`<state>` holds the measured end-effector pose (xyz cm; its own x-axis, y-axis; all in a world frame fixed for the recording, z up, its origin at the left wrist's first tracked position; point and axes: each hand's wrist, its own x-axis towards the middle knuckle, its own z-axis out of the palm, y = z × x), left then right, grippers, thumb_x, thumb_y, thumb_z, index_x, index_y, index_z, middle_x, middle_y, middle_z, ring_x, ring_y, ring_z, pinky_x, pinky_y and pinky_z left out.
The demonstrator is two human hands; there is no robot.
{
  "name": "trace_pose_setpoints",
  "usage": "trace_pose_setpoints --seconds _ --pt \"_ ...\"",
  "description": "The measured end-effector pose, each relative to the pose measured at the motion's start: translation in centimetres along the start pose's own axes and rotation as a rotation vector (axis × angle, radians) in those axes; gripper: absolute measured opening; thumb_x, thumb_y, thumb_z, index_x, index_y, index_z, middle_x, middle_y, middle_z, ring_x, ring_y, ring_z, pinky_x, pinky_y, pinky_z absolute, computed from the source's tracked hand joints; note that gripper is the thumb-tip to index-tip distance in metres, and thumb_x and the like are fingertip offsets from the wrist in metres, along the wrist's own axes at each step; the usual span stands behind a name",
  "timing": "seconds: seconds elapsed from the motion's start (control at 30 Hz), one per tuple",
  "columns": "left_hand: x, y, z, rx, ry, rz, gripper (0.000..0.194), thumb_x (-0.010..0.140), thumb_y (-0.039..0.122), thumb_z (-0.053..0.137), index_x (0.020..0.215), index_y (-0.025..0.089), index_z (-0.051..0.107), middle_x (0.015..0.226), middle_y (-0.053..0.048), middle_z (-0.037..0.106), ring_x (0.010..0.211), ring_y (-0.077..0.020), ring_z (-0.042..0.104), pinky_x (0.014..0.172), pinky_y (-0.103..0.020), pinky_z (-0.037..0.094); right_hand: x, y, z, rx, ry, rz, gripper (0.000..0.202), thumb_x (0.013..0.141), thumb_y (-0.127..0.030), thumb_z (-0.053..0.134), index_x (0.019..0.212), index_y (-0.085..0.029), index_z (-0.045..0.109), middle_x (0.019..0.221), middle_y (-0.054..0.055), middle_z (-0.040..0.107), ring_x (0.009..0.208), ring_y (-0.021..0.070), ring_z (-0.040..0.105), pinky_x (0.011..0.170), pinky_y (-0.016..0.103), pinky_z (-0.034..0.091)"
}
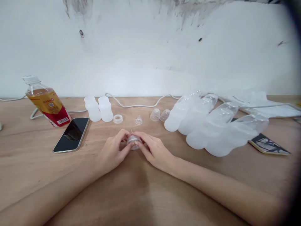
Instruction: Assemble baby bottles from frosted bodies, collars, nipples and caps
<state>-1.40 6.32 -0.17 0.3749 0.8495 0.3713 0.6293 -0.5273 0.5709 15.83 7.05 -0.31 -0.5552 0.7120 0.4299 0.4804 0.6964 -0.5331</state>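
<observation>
Between the fingertips of both my hands is a clear round baby-bottle nipple collar [134, 139], held low over the wooden table. My left hand [114, 151] pinches its left side with thumb and fingers. On the opposite side, my right hand [155, 152] grips it the same way. A thin tip sticks up above the collar; the fingers partly cover the rest. Just beyond the hands lie a loose collar ring [118, 121] and a clear silicone nipple [139, 120]. Two clear caps [155, 115] sit farther right, and two frosted bottle bodies [105, 110] stand at the back left.
Several capped frosted baby bottles [218, 138] are grouped on the right. A phone [71, 135] and a drink bottle [48, 105] are at the left. A white cable [138, 106] runs along the wall, with a plastic bag [270, 106] and a dark patterned object [269, 145] far right.
</observation>
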Motion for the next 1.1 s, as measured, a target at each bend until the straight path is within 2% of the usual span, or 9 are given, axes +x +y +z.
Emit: trace_pose_setpoints --seconds 0.07,0.13,0.27,0.4,0.63,0.77,0.93,1.1 --pt "-0.1 0.3 -0.3 -0.052 -0.021 -0.002 0.008 0.086 0.027 0.039 0.091 0.022 0.041 0.077 0.003 0.059 0.068 -0.0117 0.058 0.061 -0.022 0.042 -0.1 0.0 -0.1 0.010 0.048 -0.032 0.024 0.087 -0.016 0.035 0.110 -0.018 0.041 0.104 0.007 0.056 0.093 0.0140 0.054 0.079 0.028 0.044" --pt "-0.2 0.7 -0.3 -0.060 -0.025 0.001 0.010 0.087 0.027 0.036 0.095 0.021 0.040 0.076 0.002 0.060 0.067 -0.0118 0.059 0.059 -0.021 0.042 -0.1 -0.2 -0.1 0.007 0.080 -0.052 0.021 0.087 -0.016 0.033 0.107 -0.017 0.042 0.099 0.007 0.057 0.089 0.0137 0.055 0.075 0.027 0.045" --pt "-0.4 1.1 0.0 -0.007 0.010 0.043 0.005 0.086 0.022 0.037 0.088 0.021 0.041 0.069 0.003 0.058 0.060 -0.0104 0.057 0.055 -0.019 0.040 -0.3 -0.8 0.3 -0.057 0.078 -0.050 0.016 0.086 -0.015 0.031 0.097 -0.016 0.042 0.086 0.006 0.058 0.072 0.0133 0.056 0.061 0.025 0.044" --pt "-0.3 1.3 0.3 0.047 0.037 0.089 0.004 0.082 0.017 0.039 0.082 0.020 0.042 0.065 0.004 0.055 0.055 -0.0098 0.053 0.052 -0.018 0.037 -0.3 -0.9 0.5 -0.135 0.077 -0.047 0.015 0.084 -0.014 0.030 0.092 -0.016 0.042 0.080 0.005 0.058 0.065 0.0143 0.056 0.056 0.026 0.043" --pt "-0.2 1.0 0.5 0.016 0.014 -0.019 0.003 0.083 0.021 0.040 0.085 0.021 0.040 0.055 0.008 0.044 0.041 -0.0076 0.041 0.043 -0.018 0.030 -0.3 -0.6 0.1 -0.141 0.006 -0.019 0.015 0.084 -0.016 0.031 0.097 -0.017 0.039 0.087 0.007 0.057 0.068 0.0156 0.055 0.059 0.028 0.044" --pt "-0.2 0.9 0.5 -0.006 0.000 -0.034 0.007 0.081 0.021 0.042 0.087 0.022 0.038 0.057 0.008 0.047 0.045 -0.0081 0.045 0.046 -0.018 0.033 -0.3 -0.5 0.1 -0.146 -0.002 -0.034 0.015 0.084 -0.014 0.032 0.097 -0.017 0.039 0.088 0.007 0.056 0.072 0.0162 0.055 0.061 0.028 0.044" --pt "-0.2 1.1 0.4 0.047 0.021 -0.016 0.009 0.078 0.015 0.043 0.083 0.022 0.039 0.059 0.008 0.048 0.049 -0.0087 0.047 0.049 -0.018 0.033 -0.3 -0.5 0.4 -0.160 0.007 -0.018 0.013 0.082 -0.010 0.031 0.088 -0.018 0.039 0.079 0.005 0.056 0.063 0.0149 0.054 0.054 0.026 0.043" --pt "-0.5 0.9 0.1 -0.012 -0.074 0.008 0.014 0.081 0.020 0.043 0.093 0.022 0.037 0.072 0.006 0.057 0.048 -0.0077 0.049 0.049 -0.019 0.036 -0.4 -0.2 0.1 -0.112 -0.040 -0.049 0.019 0.084 -0.014 0.032 0.102 -0.017 0.038 0.094 0.008 0.055 0.079 0.0172 0.055 0.066 0.031 0.045"
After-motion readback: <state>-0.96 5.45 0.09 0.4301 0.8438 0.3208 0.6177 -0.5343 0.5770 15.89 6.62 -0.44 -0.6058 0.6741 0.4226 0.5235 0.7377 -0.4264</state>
